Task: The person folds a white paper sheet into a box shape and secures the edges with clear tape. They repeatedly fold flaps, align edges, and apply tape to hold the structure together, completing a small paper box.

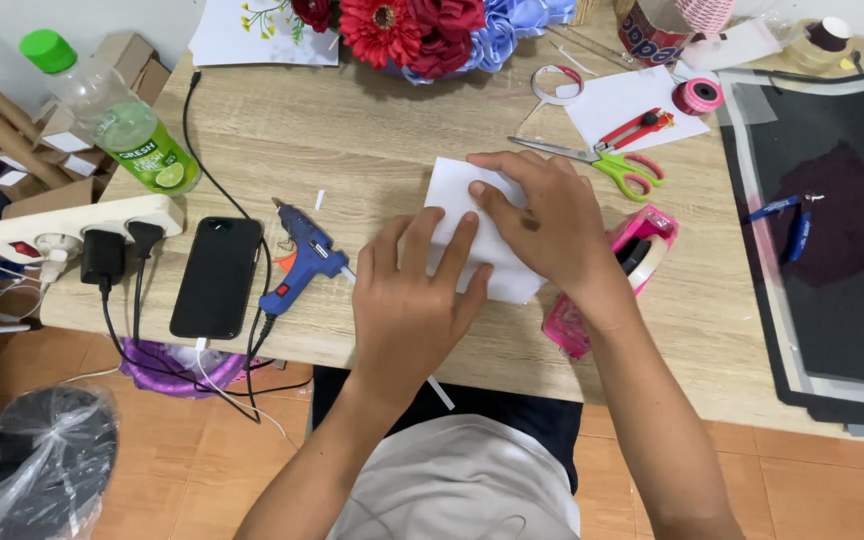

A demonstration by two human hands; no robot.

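Both hands lie flat and open on the white paper [492, 235] near the desk's [372, 130] front edge — left hand [407, 300], right hand [542, 215] — glue gun [302, 262] just left, tape dispenser [617, 270] just right.

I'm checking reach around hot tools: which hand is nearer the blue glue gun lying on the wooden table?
Left. The left hand rests on the white paper just right of the blue glue gun; the right hand lies farther right, beside the pink tape dispenser.
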